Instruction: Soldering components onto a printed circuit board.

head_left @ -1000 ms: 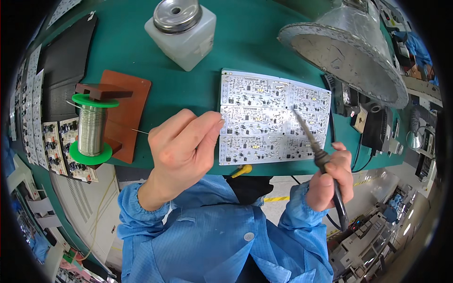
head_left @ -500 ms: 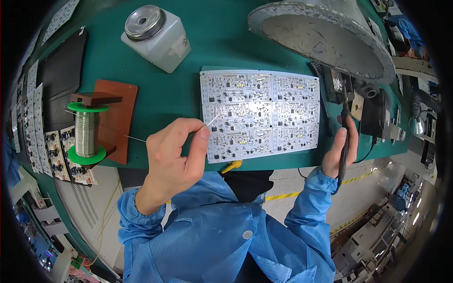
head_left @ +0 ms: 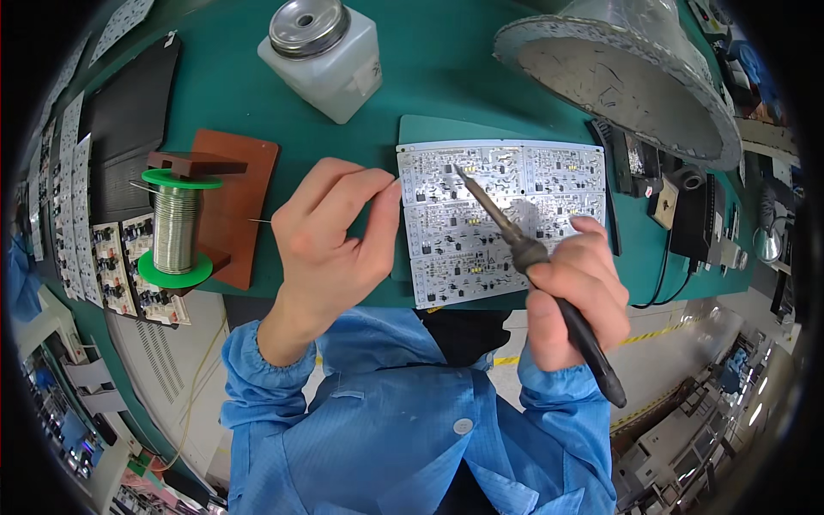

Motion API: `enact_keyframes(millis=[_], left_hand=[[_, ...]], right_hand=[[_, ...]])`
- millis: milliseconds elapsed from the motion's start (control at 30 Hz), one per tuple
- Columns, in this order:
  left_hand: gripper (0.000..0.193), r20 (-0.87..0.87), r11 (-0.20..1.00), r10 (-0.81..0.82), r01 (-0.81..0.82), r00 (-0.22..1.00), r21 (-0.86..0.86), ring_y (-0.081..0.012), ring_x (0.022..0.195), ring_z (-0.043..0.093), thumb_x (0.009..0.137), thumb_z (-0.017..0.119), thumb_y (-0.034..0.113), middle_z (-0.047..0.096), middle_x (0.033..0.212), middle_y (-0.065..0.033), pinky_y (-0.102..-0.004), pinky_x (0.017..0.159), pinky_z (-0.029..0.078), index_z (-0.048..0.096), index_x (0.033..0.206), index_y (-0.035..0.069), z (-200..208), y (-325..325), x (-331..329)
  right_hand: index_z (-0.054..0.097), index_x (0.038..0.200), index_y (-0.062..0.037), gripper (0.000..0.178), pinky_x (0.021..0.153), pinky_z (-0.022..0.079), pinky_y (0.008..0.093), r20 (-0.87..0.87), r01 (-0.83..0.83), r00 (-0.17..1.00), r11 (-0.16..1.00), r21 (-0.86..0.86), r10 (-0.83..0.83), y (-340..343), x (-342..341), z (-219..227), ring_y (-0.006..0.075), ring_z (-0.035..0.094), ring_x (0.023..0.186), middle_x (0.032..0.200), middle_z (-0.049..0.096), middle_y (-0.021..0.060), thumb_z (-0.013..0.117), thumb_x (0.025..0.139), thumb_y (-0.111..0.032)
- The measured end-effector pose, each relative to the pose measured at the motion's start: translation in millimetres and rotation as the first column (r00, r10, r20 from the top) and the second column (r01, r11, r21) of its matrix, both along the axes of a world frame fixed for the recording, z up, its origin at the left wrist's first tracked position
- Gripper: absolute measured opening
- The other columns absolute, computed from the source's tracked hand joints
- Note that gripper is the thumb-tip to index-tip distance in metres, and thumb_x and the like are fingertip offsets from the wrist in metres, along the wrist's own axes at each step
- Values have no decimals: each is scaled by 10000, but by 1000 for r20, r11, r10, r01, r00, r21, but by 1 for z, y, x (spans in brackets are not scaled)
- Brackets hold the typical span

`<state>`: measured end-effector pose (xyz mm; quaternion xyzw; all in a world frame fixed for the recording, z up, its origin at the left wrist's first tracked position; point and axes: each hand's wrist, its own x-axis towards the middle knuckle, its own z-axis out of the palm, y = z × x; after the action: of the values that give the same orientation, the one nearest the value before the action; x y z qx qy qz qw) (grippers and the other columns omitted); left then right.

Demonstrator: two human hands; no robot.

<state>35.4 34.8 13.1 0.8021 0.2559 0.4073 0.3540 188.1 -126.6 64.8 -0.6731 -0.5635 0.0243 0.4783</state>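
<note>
A white panel of several joined circuit boards (head_left: pixel 506 249) lies on the green worktop, dotted with small components. In my right hand (head_left: pixel 584 292) is a soldering iron (head_left: pixel 493 210), its dark handle slanting down to the right. The iron's tip is over the upper left part of the panel; whether it touches cannot be told. At the panel's left edge my left hand (head_left: pixel 339 236) pinches thin solder wire (head_left: pixel 260 221) between thumb and forefinger. That wire shows behind the hand, on the side of the solder spool (head_left: pixel 174 227). Its front end is hard to make out.
The green-flanged spool sits in a brown stand (head_left: pixel 249 197) at left. A white bottle with a metal lid (head_left: pixel 322 64) stands beyond the panel. A large funnel-shaped hood (head_left: pixel 618 86) overhangs the far right. Black equipment (head_left: pixel 693 215) with cables lies right; more boards (head_left: pixel 112 266) lie far left.
My right hand has swung the soldering iron in from the right, over the panel. The panel has shifted toward me, baring a green strip beyond it. My left hand has moved slightly farther forward.
</note>
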Motion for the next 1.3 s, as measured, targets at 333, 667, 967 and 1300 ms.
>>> enact_keyframes(millis=[333, 667, 967, 1300], left_hand=[[148, -29, 1000, 6, -6, 1000, 10, -205, 584, 589, 716, 717, -61, 600, 750, -83, -290, 495, 450, 675, 822, 33, -6, 2, 3], [113, -93, 997, -20, 13, 995, -82, -227, 557, 584, 747, 689, -54, 608, 718, -101, -301, 488, 439, 629, 814, 15, 7, -6, -7], [99, -143, 938, -232, 182, 962, -296, -228, 570, 614, 772, 666, -47, 634, 735, -103, -294, 496, 447, 596, 813, 9, 16, -34, -26], [36, -226, 965, 10, -68, 974, -252, -45, 569, 514, 852, 642, -38, 649, 842, -68, -188, 483, 391, 626, 882, -28, 22, -22, -33]], right_hand=[[700, 812, -31, 132, 825, 474, 423, 7, -48, 999, 999, 5, 48, 30, -3, -8, 222, 579, 598, 640, 607, 66, 725, 694, -87], [691, 812, -28, 157, 847, 464, 455, -33, 33, 999, 999, 37, -32, 11, 2, -8, 226, 587, 636, 654, 611, 72, 721, 738, -164], [562, 1208, 59, 368, 935, 451, 388, -134, 383, 914, 923, -39, -384, -56, 33, -46, 266, 617, 971, 1118, 625, 214, 573, 924, -175], [541, 1212, 65, 396, 961, 446, 459, -23, 247, 969, 969, 24, -247, -71, 18, -52, 339, 614, 1027, 1143, 604, 266, 548, 934, -217]])
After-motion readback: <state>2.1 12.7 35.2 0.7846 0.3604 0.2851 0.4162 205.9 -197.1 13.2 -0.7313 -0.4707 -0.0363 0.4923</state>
